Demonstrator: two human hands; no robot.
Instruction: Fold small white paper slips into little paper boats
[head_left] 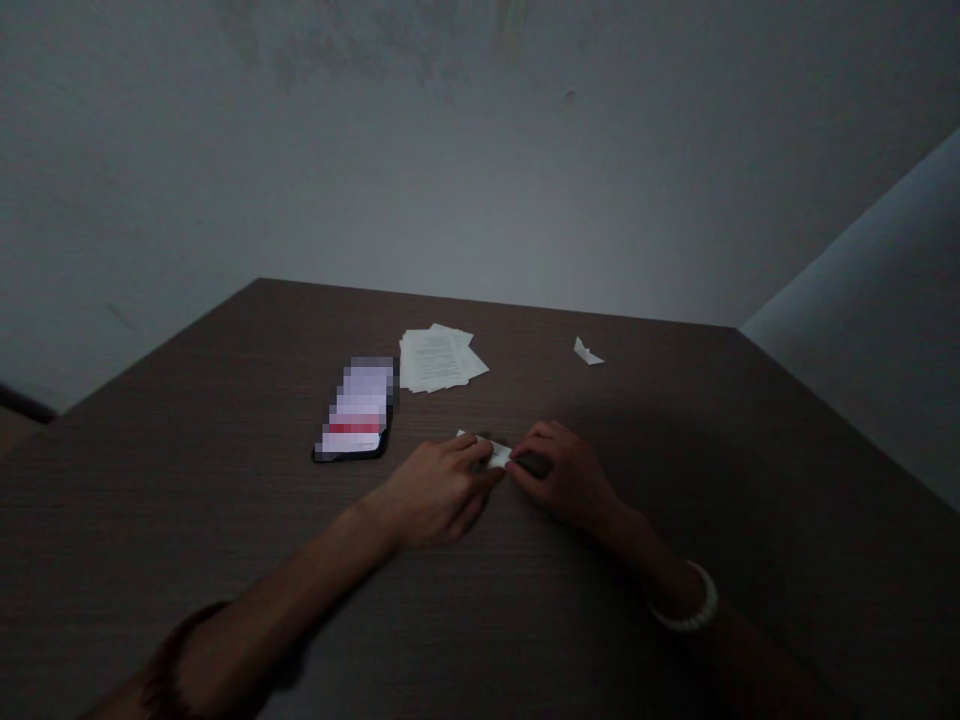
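Paper (pixel 498 457) was pinched by the curled left hand (pixel 446 485) and curled right hand (pixel 568 475), at a brown desk (pixel 450 630) against a grey wall (pixel 480 200)

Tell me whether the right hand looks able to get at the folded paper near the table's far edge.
Probably yes: only tabletop shows between the right hand and the folded paper, which lies beyond it. The hand would likely have to leave the small paper at its fingertips first.
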